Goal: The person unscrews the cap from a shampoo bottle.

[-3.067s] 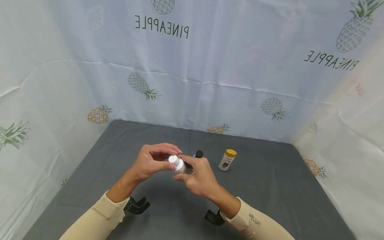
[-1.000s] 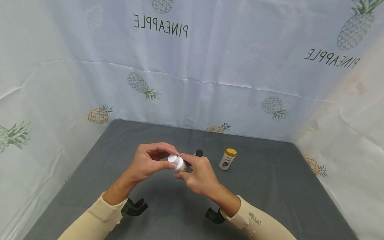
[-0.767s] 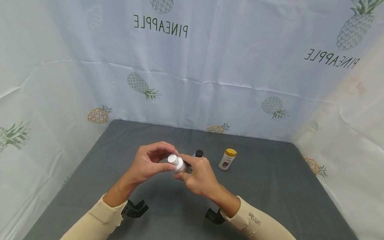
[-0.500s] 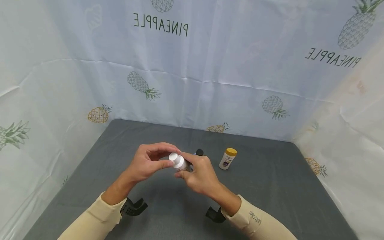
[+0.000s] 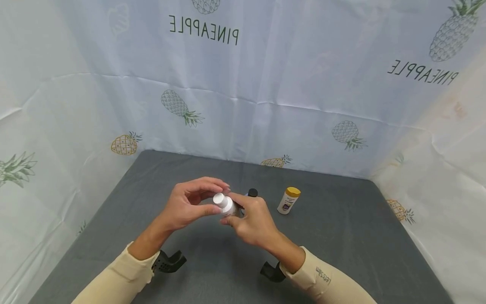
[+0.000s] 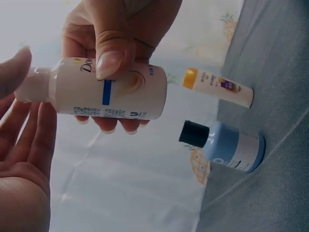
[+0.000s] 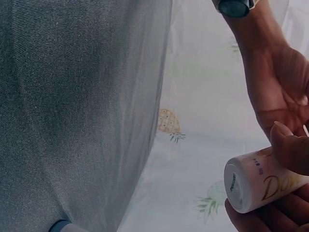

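Note:
A small white Dove bottle (image 5: 230, 210) is held tilted above the table, its white cap (image 5: 219, 199) toward the left. My right hand (image 5: 252, 219) grips the body; in the left wrist view its thumb lies across the printed label (image 6: 123, 99), fingers wrapped beneath. At the cap, my left hand (image 5: 186, 207) has its thumb on one side and its fingers curved round the other. The right wrist view shows the bottle's round base (image 7: 236, 186) facing the camera, while the cap end lies out of that frame.
Beyond the right hand stands a blue bottle with a black cap (image 5: 252, 193), partly hidden in the head view. To its right stands a white bottle with a yellow cap (image 5: 292, 192). Pineapple-print curtains (image 5: 243, 126) border the dark grey tabletop (image 5: 334, 236).
Left thumb and fingers have shifted slightly about the cap, while the bottle's tilt varies a little. The right hand keeps its grip, and the two standing bottles stay in place.

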Available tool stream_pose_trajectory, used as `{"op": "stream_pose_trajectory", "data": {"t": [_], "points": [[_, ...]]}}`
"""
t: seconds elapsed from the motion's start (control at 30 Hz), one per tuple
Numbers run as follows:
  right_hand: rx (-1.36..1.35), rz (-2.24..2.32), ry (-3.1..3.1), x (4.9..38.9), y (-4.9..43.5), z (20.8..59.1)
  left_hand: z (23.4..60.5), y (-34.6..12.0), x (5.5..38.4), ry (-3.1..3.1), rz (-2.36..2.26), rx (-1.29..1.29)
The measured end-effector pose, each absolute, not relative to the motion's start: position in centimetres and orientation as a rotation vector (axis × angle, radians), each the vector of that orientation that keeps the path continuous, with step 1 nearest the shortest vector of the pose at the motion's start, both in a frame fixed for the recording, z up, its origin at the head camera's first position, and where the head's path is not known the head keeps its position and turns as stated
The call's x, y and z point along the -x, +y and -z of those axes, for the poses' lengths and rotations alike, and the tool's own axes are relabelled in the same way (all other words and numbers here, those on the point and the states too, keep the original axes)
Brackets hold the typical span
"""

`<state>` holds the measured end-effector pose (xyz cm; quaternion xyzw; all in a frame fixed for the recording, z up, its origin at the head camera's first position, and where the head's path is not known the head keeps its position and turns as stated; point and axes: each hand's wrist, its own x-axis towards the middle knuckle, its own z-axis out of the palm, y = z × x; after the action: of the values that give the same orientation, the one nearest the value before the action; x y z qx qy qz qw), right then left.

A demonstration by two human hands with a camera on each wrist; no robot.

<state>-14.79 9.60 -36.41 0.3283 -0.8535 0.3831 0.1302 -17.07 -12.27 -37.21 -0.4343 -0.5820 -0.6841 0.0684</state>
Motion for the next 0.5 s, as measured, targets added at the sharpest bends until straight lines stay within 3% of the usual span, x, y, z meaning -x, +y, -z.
{"op": "stream_pose_trajectory", "data": {"t": [0.5], "points": [[-1.010, -1.144, -2.430, 14.67, 9.63, 36.43, 36.89, -12.15, 16.73, -1.784, 1.846, 1.285]]}}
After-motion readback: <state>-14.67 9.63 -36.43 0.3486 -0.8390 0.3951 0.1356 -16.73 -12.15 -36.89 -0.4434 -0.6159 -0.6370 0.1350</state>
